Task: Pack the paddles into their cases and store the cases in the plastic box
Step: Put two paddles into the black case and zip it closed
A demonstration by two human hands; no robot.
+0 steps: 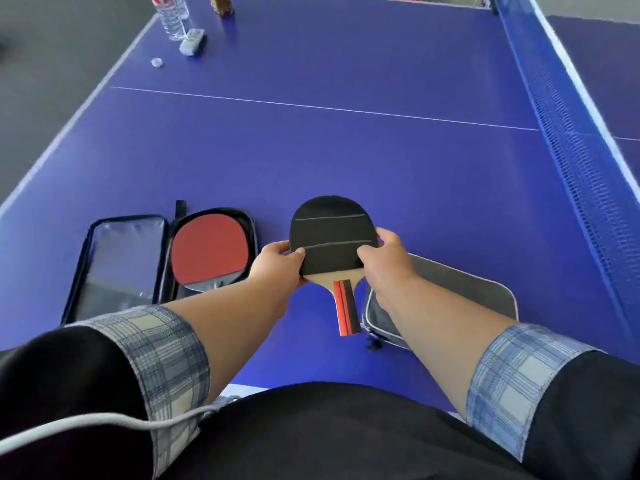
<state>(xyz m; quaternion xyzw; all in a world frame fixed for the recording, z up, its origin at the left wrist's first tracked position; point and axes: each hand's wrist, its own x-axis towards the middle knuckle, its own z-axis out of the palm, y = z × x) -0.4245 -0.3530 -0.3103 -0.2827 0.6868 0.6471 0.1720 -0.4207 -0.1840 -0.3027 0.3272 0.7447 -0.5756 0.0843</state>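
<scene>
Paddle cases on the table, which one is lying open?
The left case, spread flat with the red paddle lying in its right half. The grey case on the right is folded shut.

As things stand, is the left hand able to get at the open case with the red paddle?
Probably yes, once freed. The left hand now grips the black paddle together with the right hand. The open case lies close beside the left forearm, and nothing stands between them.
</scene>
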